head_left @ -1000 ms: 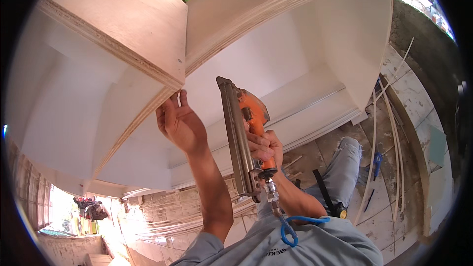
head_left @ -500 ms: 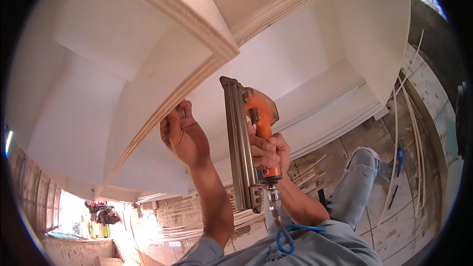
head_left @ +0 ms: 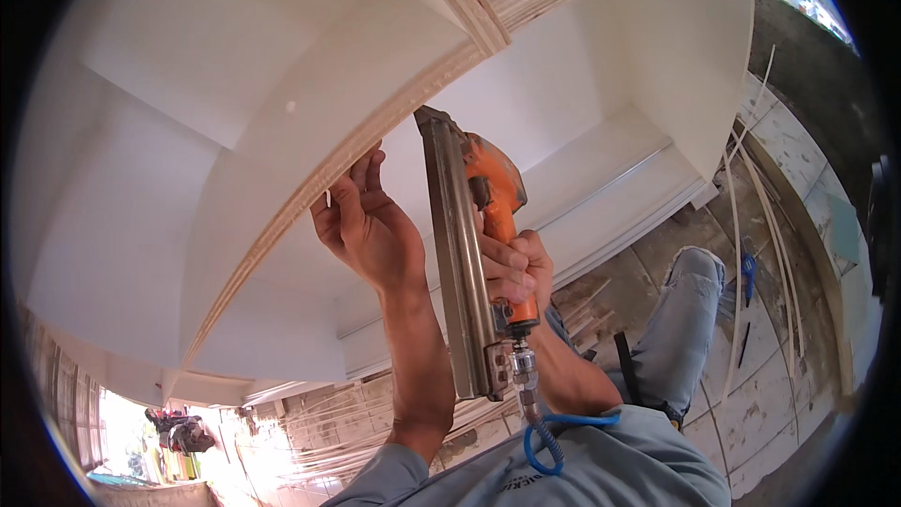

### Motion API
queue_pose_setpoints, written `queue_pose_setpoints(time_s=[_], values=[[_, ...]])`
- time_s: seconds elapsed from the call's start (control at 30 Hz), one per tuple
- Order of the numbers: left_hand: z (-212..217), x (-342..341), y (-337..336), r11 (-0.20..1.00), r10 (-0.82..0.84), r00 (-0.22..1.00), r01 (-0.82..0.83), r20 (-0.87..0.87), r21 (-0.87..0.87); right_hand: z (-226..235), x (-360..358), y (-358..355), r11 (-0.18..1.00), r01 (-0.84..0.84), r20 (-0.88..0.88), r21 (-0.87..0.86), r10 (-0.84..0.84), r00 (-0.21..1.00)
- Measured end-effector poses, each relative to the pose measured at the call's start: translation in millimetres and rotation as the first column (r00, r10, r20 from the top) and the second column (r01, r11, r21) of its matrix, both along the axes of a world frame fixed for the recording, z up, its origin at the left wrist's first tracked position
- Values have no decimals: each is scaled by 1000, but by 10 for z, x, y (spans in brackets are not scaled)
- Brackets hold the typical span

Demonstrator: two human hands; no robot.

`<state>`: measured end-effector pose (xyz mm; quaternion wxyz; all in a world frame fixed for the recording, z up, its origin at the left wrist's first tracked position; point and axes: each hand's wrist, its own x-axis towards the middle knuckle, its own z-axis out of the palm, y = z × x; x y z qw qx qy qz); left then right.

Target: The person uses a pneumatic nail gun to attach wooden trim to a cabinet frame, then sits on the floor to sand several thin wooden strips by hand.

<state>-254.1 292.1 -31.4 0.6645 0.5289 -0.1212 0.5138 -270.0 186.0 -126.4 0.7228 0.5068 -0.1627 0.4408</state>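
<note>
My right hand (head_left: 511, 268) is wrapped round the orange handle of a pneumatic nail gun (head_left: 457, 253). The gun stands upright, its long grey metal magazine to the left and its nose close to a white cabinet's panel edge (head_left: 375, 150). From its base an air fitting leads into a blue hose (head_left: 540, 460). Left of the gun, my left hand (head_left: 375, 235) is raised with bent fingers and thumb against the same pale edge, gripping it. Some of its fingertips are hidden at the panel.
White cabinet compartments (head_left: 601, 66) rise in front. Long thin strips (head_left: 784, 263) lie on the dirty tiled floor (head_left: 741, 413) to the right, beside a blue-handled tool (head_left: 748, 272). More strips (head_left: 328, 422) lie behind my left arm. My jeans-clad knee (head_left: 694, 282) is at the right.
The nail gun and both hands sit higher in view, the gun's nose now nearer the panel edge. The cabinet has shifted in the picture as the view moved.
</note>
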Motion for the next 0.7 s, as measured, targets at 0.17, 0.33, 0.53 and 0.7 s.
queue_pose_setpoints(time_s=[0.17, 0.33, 0.53, 0.7], values=[[-11, 30, 25, 1000, 0, 1000, -1, 7, 29, 37, -44, 21, 1000, 13, -9, -1, -13, 1000], [11, 55, 8, 999, -34, 999, 35, -16, 13, 48, -31, 25, 1000, 12, -30, -15, -13, 999], [5, 84, 8, 1000, -17, 1000, 17, -10, 8, 49, -25, 39, 1000, -3, -50, -13, 2, 999], [0, 108, 31, 1000, 24, 999, -24, -30, 11, 59, -10, 76, 1000, 16, -31, -25, -16, 999]])
